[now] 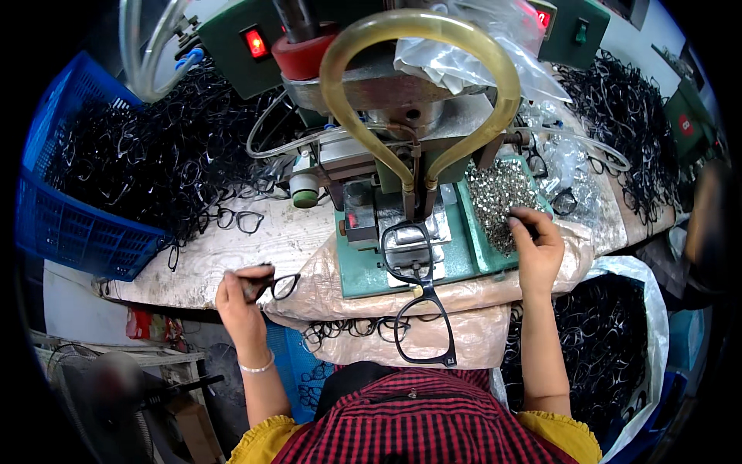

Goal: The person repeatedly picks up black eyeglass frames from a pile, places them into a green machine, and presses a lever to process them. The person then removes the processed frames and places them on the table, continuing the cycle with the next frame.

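My left hand [238,298] grips a black eyeglass frame [277,284] at the front edge of the worn white bench [286,236]. My right hand [535,243] reaches into a green tray of small shiny metal parts [496,199], fingertips pinched among them. Between the hands, another black eyeglass frame [417,294] lies with one rim on the metal block of a green press machine [386,116] and the other rim hanging toward me over a tan cloth pad [471,298].
A blue crate [69,224] heaped with black frames stands at the left. More frames pile at the far right [626,116] and in a white-lined sack [603,348] by my right arm. A yellowish hose loop [421,46] arches over the press.
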{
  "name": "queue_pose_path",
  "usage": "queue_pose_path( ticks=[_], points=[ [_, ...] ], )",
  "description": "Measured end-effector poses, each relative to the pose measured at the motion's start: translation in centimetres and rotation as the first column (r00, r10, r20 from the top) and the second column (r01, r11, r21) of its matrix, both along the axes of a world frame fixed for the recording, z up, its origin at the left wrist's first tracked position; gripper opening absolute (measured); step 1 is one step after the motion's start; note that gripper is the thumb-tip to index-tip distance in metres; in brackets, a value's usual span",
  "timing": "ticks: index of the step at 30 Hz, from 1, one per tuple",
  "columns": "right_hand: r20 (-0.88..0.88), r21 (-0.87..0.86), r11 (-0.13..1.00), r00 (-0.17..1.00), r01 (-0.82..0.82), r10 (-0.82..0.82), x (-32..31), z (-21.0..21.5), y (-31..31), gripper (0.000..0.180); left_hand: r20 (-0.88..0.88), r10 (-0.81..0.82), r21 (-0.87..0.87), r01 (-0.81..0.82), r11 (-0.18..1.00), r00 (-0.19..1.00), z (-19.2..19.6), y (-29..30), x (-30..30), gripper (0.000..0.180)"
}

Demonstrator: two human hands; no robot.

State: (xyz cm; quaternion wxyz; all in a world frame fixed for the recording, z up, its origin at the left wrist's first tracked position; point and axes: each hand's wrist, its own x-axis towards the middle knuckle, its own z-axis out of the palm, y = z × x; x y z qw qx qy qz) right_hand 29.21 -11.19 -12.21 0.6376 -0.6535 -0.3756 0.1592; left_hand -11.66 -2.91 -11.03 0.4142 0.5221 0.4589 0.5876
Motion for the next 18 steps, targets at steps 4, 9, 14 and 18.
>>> queue_pose_path(
  ticks=[4, 9, 14, 18],
  points=[
    [0.404, 0.185, 0.953, 0.903, -0.239, 0.148, -4.0, 6.4, 2.8, 0.011, -0.172, -0.030, 0.185, 0.062, 0.981, 0.985, 0.3, 2.5, 3.9, 0.046],
    [-0.022, 0.252, 0.935, 0.964, -0.251, 0.264, -8.3, 5.5, 5.2, 0.030, 0.066, 0.122, 0.180, -0.132, 0.975, 0.990, -0.6, 4.9, 8.5, 0.047],
    [-0.271, 0.288, 0.894, 0.866, -0.343, 0.420, -8.7, 6.9, 4.7, 0.049, 0.134, -0.316, 0.664, 0.152, 0.732, 0.939, 10.0, 2.4, 11.2, 0.059],
    [-0.392, 0.376, 0.873, 0.801, -0.309, 0.453, -10.6, 7.5, 4.4, 0.057, -0.343, 0.014, 0.708, 0.249, 0.661, 0.939, 14.6, 3.5, 12.8, 0.053]
  ],
)
